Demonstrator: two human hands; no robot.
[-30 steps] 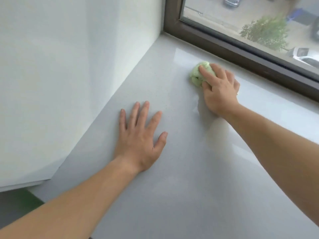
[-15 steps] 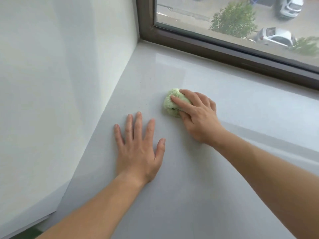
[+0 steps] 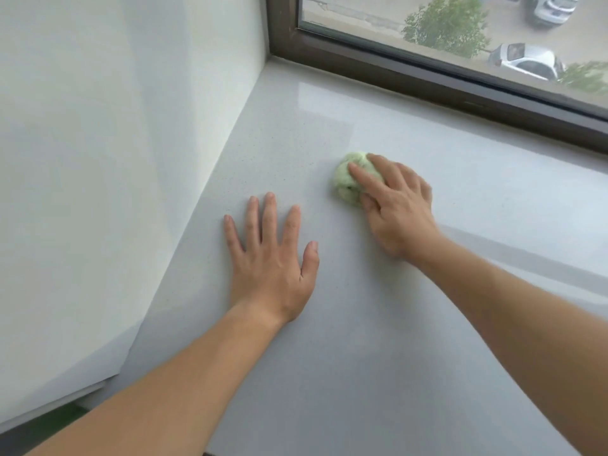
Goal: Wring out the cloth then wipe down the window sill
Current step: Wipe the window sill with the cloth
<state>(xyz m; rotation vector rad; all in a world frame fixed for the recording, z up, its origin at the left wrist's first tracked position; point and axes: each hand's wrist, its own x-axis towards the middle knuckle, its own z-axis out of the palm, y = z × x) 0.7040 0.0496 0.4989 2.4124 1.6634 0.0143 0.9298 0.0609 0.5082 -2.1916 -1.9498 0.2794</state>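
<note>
- While the green cloth (image 3: 353,179) sits bunched into a small wad on the window sill (image 3: 378,324), your right hand (image 3: 399,209) covers its near-right side, fingers (image 3: 362,176) laid over the top and curled down around it, pressing it to the surface.
- Your right wrist bends slightly left, and the bare forearm runs back to the lower right edge of view.
- Your left hand (image 3: 271,258) lies flat on the sill, just left of and nearer to you than the cloth, apart from it.
- Its palm is down, fingers spread and pointing toward the window, thumb out to the right; it holds nothing.
- Your left forearm stretches back to the lower left corner.
- You have the cloth in the sill's left part, between the white side wall (image 3: 115,143) and the middle, well short of the dark window frame (image 3: 427,80).
- Beyond the glass, you can see a tree (image 3: 447,24) and parked cars (image 3: 526,60).
</note>
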